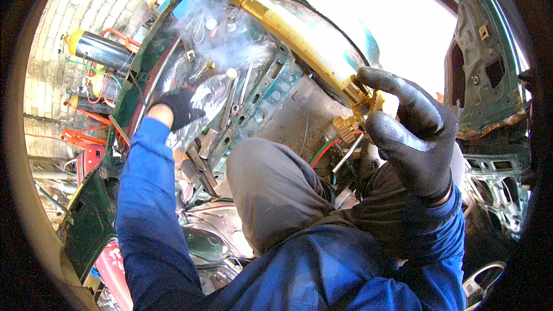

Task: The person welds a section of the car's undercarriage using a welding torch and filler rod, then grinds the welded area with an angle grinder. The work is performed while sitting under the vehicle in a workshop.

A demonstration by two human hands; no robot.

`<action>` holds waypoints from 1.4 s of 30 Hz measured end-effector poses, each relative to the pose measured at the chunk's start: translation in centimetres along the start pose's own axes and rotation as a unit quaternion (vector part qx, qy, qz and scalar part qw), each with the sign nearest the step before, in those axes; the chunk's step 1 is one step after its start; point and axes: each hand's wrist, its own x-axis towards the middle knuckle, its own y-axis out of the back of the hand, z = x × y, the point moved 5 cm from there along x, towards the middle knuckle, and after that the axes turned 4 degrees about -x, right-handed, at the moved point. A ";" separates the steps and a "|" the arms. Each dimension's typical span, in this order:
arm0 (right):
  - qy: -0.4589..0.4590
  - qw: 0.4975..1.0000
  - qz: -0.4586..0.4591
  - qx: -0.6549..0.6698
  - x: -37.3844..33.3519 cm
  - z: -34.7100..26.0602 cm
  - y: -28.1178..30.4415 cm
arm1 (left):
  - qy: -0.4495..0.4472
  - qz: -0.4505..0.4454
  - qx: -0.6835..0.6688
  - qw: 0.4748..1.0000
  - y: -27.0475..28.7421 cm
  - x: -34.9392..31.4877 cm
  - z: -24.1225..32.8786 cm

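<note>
A brass gas torch [294, 40] slants across the upper middle, close in front of me. At its lower end, my gloved right hand [417, 129] pinches a pale yellow valve knob [385, 103] between thumb and finger. A second brass knob [347, 128] sits beside it, with a red and a green hose [324, 151] nearby. My left hand [180, 109], in a black glove, reaches low over the green car body [276, 78]. Its fingers are dark and partly lost against the smoky background, so whether they hold anything is unclear.
Whitish smoke [227, 34] hangs over the car body. Loose metal tools [199, 167] lie beside my knee [273, 187]. Gas cylinders [103, 49] and orange hoses [86, 137] are by the brick wall at left. A stripped door frame [487, 52] rises at right.
</note>
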 end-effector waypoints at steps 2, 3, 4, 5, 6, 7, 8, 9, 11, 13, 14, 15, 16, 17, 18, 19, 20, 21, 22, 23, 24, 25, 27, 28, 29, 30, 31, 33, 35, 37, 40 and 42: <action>-0.010 1.000 0.002 -0.005 0.0 0.1 0.2 | -0.002 -0.003 -0.022 1.000 -2.0 -1.7 -0.2; -0.013 1.000 0.002 -0.002 0.0 0.2 0.2 | -0.017 0.022 -0.037 0.999 -2.5 -3.1 -0.2; -0.017 1.000 0.004 0.002 -0.1 0.2 0.2 | -0.024 0.020 -0.050 0.998 -2.7 -4.2 -0.2; -0.021 1.000 0.003 0.008 -0.1 0.2 0.2 | -0.029 0.018 -0.062 0.997 -2.3 -5.8 -0.1; -0.025 1.000 0.004 0.009 -0.2 0.2 0.1 | -0.030 0.041 -0.070 0.996 -2.7 -6.8 -0.2; -0.028 1.000 0.003 0.009 -0.2 0.2 0.1 | -0.024 0.001 -0.083 0.996 -3.1 -7.3 -0.3; -0.028 1.000 0.004 0.013 -0.2 0.1 0.2 | 0.002 0.020 -0.074 0.997 -3.1 -8.7 -0.9; -0.029 0.999 0.004 0.013 -0.3 0.0 0.2 | 0.025 0.038 -0.068 0.997 -3.5 -9.7 -1.4; -0.030 0.999 0.004 0.012 -0.3 -0.1 0.3 | 0.040 0.011 -0.094 0.995 -3.8 -11.1 -2.3; -0.031 0.999 0.004 0.013 -0.3 -0.1 0.3 | 0.053 0.011 -0.085 0.995 -4.2 -12.5 -3.3; -0.033 0.999 0.003 0.010 -0.4 -0.1 0.2 | 0.077 0.016 -0.089 0.993 -2.5 -14.0 -1.7; -0.034 0.999 0.003 0.007 -0.4 -0.1 0.2 | 0.070 0.010 -0.083 0.994 -3.2 -14.1 -2.1; -0.036 0.999 0.004 0.005 -0.4 -0.1 0.2 | 0.063 0.004 -0.078 0.995 -4.4 -14.0 -3.2; -0.036 0.999 0.003 0.008 -0.4 -0.1 0.2 | 0.060 -0.003 -0.069 0.996 -4.9 -14.6 -3.9; -0.037 0.999 0.003 0.010 -0.5 0.0 0.1 | 0.025 0.080 -0.077 0.993 -4.6 -15.6 -3.9; -0.039 0.999 0.004 0.014 -0.5 0.0 0.1 | 0.031 0.089 -0.092 0.991 -4.5 -16.3 -4.2; -0.041 0.999 0.003 0.005 -0.5 0.0 0.0 | 0.030 0.098 -0.117 0.988 -3.5 -16.9 -2.3; -0.043 0.999 0.005 0.005 -0.6 0.1 0.0 | 0.035 0.105 -0.135 0.985 -2.7 -17.5 -1.5; -0.044 0.999 0.004 0.005 -0.6 0.1 0.0 | -0.009 0.121 -0.117 0.986 -3.4 -17.5 -2.1; -0.048 0.999 0.004 0.005 -0.6 0.2 -0.2 | -0.001 0.113 -0.126 0.986 -3.2 -17.6 -1.7; -0.050 0.999 0.004 0.004 -0.7 0.3 -0.2 | 0.003 0.105 -0.137 0.985 -2.4 -17.5 -0.7; -0.052 0.999 0.004 0.001 -0.7 0.3 -0.2 | 0.008 0.097 -0.148 0.984 -2.0 -17.1 -0.1; -0.054 0.999 0.006 0.002 -0.7 0.3 -0.2 | 0.014 0.086 -0.129 0.988 -2.0 -16.4 0.0; -0.055 0.998 0.006 0.002 -0.6 0.4 -0.1 | 0.017 0.080 -0.120 0.989 -2.2 -15.9 0.0; -0.056 0.998 0.005 0.002 -0.7 0.5 -0.2 | 0.021 0.069 -0.113 0.991 -2.5 -15.4 0.0; -0.057 0.998 0.005 0.002 -0.6 0.6 -0.2 | 0.026 0.059 -0.107 0.992 -3.0 -14.8 -0.1; -0.060 0.998 0.004 0.002 -0.6 0.8 -0.3 | 0.030 0.048 -0.100 0.993 -3.4 -14.1 -0.1; -0.063 0.998 0.004 -0.002 -0.6 1.0 -0.2 | 0.048 0.012 -0.093 0.994 -4.4 -13.0 -0.3; -0.065 0.998 0.004 -0.003 -0.5 1.1 -0.1 | 0.069 0.043 -0.095 0.992 -5.3 -12.9 -0.5; -0.059 0.998 0.005 -0.006 -0.5 0.9 0.2 | 0.047 0.031 -0.103 0.993 -6.0 -12.2 -1.2; -0.057 0.998 0.002 -0.004 -0.4 1.0 0.0 | 0.015 -0.001 -0.142 0.990 -6.7 -11.6 -1.0; -0.065 0.998 -0.004 0.001 -0.4 1.4 0.1 | 0.018 -0.005 -0.130 0.991 -6.2 -11.7 0.7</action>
